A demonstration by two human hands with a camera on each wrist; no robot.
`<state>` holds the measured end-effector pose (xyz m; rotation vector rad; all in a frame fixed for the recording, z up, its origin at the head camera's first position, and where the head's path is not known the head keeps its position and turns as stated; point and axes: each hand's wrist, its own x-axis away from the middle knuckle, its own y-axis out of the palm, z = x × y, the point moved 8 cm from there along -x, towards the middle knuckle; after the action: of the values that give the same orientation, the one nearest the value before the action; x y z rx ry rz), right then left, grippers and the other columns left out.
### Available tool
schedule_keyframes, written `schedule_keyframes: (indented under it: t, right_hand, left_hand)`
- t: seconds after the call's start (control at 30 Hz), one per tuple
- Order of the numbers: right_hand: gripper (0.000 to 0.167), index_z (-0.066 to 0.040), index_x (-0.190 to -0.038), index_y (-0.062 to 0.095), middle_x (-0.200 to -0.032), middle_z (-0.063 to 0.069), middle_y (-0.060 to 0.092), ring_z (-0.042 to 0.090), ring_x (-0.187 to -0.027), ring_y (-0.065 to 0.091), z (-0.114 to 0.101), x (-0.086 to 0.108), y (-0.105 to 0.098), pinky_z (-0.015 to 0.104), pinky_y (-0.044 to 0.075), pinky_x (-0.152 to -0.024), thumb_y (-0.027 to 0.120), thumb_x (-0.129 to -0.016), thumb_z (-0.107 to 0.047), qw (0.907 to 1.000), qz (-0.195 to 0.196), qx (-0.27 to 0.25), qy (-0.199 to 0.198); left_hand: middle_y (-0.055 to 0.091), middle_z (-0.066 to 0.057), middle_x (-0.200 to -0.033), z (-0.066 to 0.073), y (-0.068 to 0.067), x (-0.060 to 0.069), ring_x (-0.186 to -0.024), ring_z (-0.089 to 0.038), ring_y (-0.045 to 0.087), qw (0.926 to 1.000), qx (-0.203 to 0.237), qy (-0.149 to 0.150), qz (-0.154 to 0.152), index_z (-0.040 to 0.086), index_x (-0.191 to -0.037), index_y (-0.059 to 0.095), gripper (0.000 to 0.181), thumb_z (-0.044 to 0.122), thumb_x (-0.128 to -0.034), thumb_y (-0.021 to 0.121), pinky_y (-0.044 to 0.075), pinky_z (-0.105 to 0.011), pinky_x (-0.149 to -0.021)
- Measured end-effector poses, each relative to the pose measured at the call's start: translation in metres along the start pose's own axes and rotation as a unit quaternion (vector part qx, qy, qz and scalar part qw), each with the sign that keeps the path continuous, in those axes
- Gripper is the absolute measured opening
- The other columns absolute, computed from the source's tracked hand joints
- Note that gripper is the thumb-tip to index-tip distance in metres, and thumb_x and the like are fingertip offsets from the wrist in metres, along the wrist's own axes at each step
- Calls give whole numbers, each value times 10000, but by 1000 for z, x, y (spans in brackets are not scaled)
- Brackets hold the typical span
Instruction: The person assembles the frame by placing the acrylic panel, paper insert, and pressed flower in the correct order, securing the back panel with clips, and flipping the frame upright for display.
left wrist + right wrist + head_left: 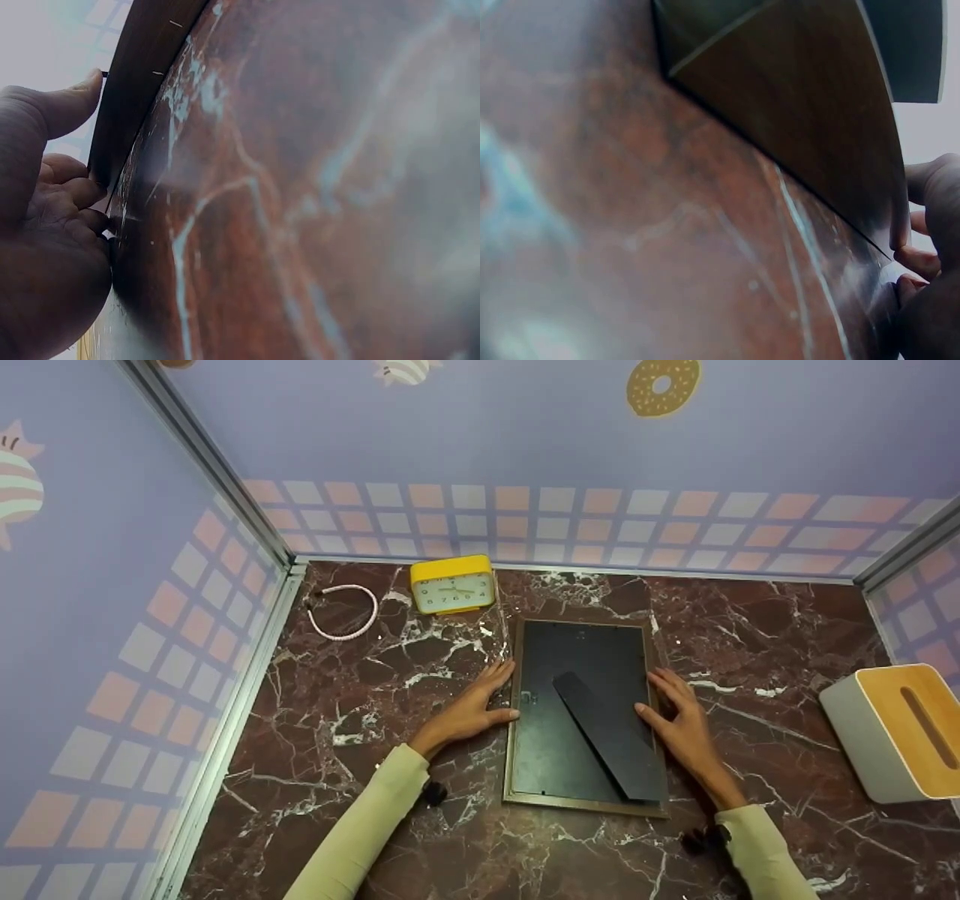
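A picture frame [577, 712] lies face down on the marble-patterned table, its black back and folded stand leg [604, 735] showing. My left hand [472, 705] holds its left edge, thumb on the rim and fingers along the side. On the opposite edge, my right hand [679, 727] grips with the thumb on top and the fingers against the side. The left wrist view shows the frame's brown side [142, 82] between thumb and bent fingers. In the right wrist view, fingertips meet the lower edge of the frame's side [802, 105]. The picture side is hidden.
A yellow alarm clock [453, 585] stands at the back, left of the frame. Beside it lies a pale headband [373, 611]. A tissue box [874, 742] with a wooden lid sits at the right. Patterned walls enclose the table's back and sides.
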<state>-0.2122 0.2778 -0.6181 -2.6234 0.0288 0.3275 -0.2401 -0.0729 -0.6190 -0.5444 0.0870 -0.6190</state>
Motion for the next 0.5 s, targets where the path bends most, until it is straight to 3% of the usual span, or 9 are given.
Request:
schedule_keyframes:
  t: [0.37, 0.5]
  right_hand:
    - [596, 22, -1524, 629, -1648, 289, 482, 487, -1592, 337, -2, 0, 1, 729, 284, -1249, 842, -971, -46, 10000, 9, 53, -21]
    - [596, 30, -1521, 628, -1646, 303, 476, 503, -1590, 331, -1, 0, 0, 745, 270, -1251, 842, -969, -41, 10000, 13, 28, -56]
  left_hand:
    - [179, -200, -1818, -1, -1, -2, -1697, -391, 92, 9991, 76, 147, 388, 52, -1739, 290, 929, 307, -1014, 814, 114, -632, -1353]
    - [230, -167, -1810, -9, 0, -6, -1696, -385, 110, 9987, 56, 175, 475, 60, -1734, 311, 954, 338, -989, 839, 99, -651, -1347]
